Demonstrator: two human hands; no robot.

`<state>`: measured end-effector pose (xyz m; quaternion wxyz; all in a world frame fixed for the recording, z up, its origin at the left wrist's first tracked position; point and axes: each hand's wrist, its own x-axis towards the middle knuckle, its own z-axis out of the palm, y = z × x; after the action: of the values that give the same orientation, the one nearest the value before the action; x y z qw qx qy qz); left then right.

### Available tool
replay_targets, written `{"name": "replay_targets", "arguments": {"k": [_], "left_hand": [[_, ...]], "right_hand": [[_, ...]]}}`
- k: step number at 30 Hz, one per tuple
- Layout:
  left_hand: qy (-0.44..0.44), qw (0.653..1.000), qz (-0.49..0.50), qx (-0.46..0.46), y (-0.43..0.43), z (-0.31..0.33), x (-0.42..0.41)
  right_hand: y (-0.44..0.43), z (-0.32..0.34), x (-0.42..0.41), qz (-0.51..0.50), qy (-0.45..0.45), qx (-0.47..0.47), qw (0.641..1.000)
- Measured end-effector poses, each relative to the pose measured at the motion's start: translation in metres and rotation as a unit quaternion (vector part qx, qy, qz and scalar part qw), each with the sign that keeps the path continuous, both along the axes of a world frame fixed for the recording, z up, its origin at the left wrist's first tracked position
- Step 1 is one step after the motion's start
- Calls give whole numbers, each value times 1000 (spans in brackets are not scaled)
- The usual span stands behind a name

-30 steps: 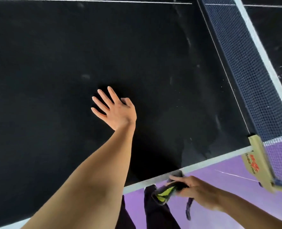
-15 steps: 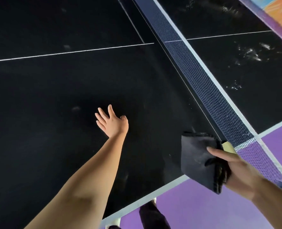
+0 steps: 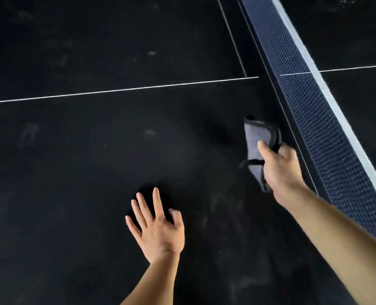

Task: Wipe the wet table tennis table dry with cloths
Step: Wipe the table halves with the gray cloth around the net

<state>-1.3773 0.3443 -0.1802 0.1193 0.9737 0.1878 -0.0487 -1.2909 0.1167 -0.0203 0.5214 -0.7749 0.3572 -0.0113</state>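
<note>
Nearest you and well out from the net (image 3: pixel 314 119), your left hand (image 3: pixel 158 230) lies palm down on the table (image 3: pixel 94 150). Its fingers are straight and spread, it holds nothing, and it looks to be bracing your reach.

Further on, just beside the net, your right hand (image 3: pixel 279 166) is clamped on the cloth (image 3: pixel 254 139), with the thumb over its upper face and the fingers curled round the far edge. The cloth is a folded dark pad with a greyer face, on your side of the net and close to its foot. I cannot tell whether it already touches the tabletop.

Expect it to be soft, light and limp. Pinched by an edge it will probably sag and unfold, so take it across the middle of the fold and press with a flat palm, putting a broad face on the surface. Once soaked it should get heavier and likely smear rather than dry.

Faint pale smudges mark the dark top on your side of the net. Beyond the cloth, the white centre line (image 3: pixel 116 90) runs out from the net. Across the net lies the other half of the table.
</note>
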Motion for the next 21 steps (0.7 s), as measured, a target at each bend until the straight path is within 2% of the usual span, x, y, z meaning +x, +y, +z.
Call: {"name": "replay_targets", "arguments": {"k": [1, 3, 7, 11, 15, 21], "left_hand": [[0, 1000, 2, 2, 0, 0, 1], [-3, 1000, 8, 7, -2, 0, 2], [-4, 1000, 13, 20, -2, -2, 3], [-3, 999, 11, 31, 0, -6, 3], [-5, 999, 8, 32, 0, -6, 3], [14, 1000, 21, 14, -3, -2, 3]], "right_hand": [[-10, -9, 30, 35, -17, -76, 996], [-24, -38, 87, 105, -6, -162, 981], [-16, -100, 181, 206, 132, -236, 940], [16, -128, 233, 353, 131, -339, 862], [36, -130, 244, 464, 78, -353, 808], [22, -127, 175, 562, 19, -281, 778]]}}
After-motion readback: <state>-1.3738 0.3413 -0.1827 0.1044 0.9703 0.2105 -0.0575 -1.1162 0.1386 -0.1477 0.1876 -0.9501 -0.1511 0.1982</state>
